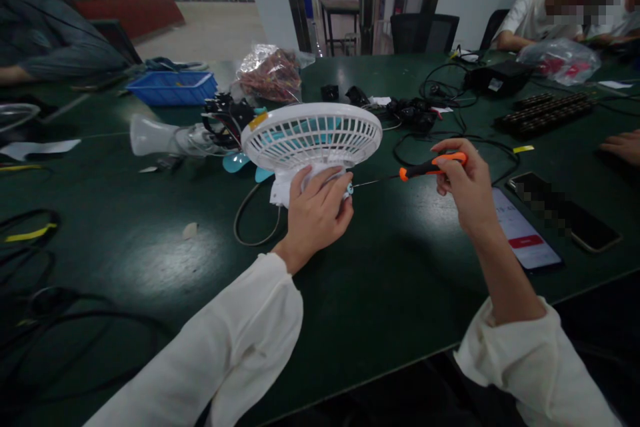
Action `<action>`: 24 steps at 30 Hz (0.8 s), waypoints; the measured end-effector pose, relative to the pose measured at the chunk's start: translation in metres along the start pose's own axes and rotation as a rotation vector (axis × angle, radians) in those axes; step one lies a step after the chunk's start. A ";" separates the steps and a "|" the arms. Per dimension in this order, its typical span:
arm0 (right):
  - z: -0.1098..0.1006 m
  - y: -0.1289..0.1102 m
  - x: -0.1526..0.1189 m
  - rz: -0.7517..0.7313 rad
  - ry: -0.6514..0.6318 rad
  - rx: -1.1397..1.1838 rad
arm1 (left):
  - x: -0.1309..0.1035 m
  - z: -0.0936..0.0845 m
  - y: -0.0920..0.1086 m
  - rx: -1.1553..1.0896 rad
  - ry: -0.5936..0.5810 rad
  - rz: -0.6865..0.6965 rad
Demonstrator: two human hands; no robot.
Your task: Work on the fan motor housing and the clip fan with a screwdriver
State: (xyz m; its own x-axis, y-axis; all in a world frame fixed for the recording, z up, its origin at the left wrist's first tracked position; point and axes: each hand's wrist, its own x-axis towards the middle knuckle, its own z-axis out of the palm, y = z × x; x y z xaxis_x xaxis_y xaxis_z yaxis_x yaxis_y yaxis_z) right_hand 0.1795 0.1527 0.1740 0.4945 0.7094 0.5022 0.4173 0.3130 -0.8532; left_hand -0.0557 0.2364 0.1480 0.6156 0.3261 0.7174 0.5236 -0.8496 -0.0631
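A white fan (313,137) with a slatted round guard and pale blue blades lies on the green table. My left hand (320,210) is wrapped over the motor housing behind its guard. In my right hand (463,183) is an orange and black screwdriver (433,165), held by the handle between thumb and fingers. Its thin shaft points left, and the tip meets a small light blue part (349,188) beside my left fingertips. Whether the tip sits in a screw I cannot tell. A grey cable (240,227) loops out below the fan.
Behind the fan stand a blue bin (173,88) and a clear bag of reddish-brown pieces (270,73). A white cone-shaped part (155,135) lies left. Two phones, one a lit phone (533,240), rest near my right forearm. Black cables (50,293) spread at left; people sit across the table.
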 end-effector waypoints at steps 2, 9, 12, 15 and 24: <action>0.001 -0.001 -0.001 -0.004 0.013 0.012 | 0.000 0.000 0.000 0.001 0.003 0.002; 0.002 -0.007 -0.003 0.015 0.100 -0.081 | -0.001 0.000 0.001 0.001 -0.010 -0.008; 0.002 -0.006 -0.004 0.002 0.106 -0.154 | 0.000 -0.001 0.002 -0.001 -0.015 -0.007; 0.002 -0.006 -0.004 -0.003 0.113 -0.192 | 0.000 -0.001 0.002 0.004 -0.013 -0.002; 0.001 -0.006 -0.001 0.063 0.153 0.177 | 0.000 -0.001 0.001 0.008 -0.014 0.018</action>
State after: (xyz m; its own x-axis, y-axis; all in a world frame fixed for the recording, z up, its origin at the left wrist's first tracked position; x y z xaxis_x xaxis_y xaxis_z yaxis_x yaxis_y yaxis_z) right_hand 0.1756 0.1505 0.1781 0.6307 0.6313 0.4514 0.2486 0.3866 -0.8881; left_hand -0.0557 0.2351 0.1480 0.6333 0.3162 0.7064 0.5167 -0.8523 -0.0817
